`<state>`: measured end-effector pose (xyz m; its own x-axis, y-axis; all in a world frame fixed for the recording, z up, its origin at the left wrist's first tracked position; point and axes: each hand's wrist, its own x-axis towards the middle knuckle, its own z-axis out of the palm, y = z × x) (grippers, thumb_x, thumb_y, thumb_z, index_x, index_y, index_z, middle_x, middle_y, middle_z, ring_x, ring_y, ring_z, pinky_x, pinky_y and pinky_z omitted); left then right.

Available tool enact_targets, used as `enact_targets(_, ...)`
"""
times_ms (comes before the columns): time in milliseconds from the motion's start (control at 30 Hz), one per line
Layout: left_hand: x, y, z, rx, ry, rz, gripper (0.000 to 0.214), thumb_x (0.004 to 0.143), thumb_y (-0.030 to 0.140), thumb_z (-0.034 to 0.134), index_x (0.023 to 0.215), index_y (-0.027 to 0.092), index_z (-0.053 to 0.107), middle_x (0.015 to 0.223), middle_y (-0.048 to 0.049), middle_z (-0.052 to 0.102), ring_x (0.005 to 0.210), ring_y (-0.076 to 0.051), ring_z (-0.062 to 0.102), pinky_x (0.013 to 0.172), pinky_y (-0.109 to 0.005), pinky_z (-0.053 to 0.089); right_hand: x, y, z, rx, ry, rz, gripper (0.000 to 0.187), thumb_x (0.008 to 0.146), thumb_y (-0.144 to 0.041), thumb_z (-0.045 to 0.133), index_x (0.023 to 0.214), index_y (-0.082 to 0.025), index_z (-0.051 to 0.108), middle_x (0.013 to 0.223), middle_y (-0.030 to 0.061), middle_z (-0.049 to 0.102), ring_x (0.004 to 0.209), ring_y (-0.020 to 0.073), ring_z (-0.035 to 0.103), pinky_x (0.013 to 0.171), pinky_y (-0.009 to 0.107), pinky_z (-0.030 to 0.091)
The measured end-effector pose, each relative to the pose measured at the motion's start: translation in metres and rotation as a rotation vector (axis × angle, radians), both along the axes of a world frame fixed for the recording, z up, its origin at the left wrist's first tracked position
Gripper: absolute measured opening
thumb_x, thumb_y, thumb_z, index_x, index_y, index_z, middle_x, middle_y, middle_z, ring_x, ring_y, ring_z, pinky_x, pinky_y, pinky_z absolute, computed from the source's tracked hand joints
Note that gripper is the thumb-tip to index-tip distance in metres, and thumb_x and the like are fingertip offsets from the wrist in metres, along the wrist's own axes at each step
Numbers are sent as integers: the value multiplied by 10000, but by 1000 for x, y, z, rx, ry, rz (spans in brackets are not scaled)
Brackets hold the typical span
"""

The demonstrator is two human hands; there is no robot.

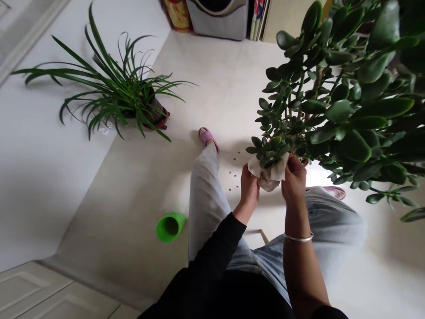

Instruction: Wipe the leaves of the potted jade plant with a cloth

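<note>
Plainly, from my remote seat I see the pale cloth (268,183) bunched between the fingers of the left hand (249,188) and those of the right hand (294,180), just by the lowest leaves of the thick-leaved plant (341,110). On my left, thumb and fingers pinch one edge; on my right, thumb and curled fingers pinch the opposite edge. Some leaves overlap the cloth's upper part, though I cannot tell whether they touch it. Dark bits (235,174) lie scattered on the floor (133,186) nearby, with the green cup (181,220) farther left.
</note>
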<state>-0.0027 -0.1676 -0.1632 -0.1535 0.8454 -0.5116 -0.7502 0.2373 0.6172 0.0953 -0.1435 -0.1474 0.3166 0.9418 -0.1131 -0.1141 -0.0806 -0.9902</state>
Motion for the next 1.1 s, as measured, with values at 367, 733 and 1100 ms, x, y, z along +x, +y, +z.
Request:
enact_targets(367, 6, -8, 20, 72, 263, -81, 226, 777, 301, 810, 934, 223, 667, 844, 16, 667, 798, -143, 577, 755, -236, 445, 6, -2, 2, 1, 72, 54, 278, 740, -371, 870, 910, -233, 699, 716, -55, 659, 653, 119, 563, 603, 233, 452)
enact_targets(733, 19, 13, 25, 70, 360, -37, 53, 806, 210, 669, 845, 215, 633, 766, 14, 614, 737, -139, 537, 716, -241, 431, 9, 2, 8, 12, 78, 89, 223, 735, -298, 839, 883, -228, 688, 805, -35, 689, 729, 129, 578, 623, 226, 440)
enact_targets(1100, 17, 15, 23, 108, 428, -26, 94, 797, 270, 688, 858, 204, 660, 820, 9, 675, 784, -149, 584, 759, -258, 462, 6, 5, 1, 23, 115, 113, 202, 780, -334, 826, 884, -240, 681, 772, -46, 642, 711, 122, 539, 632, 224, 420)
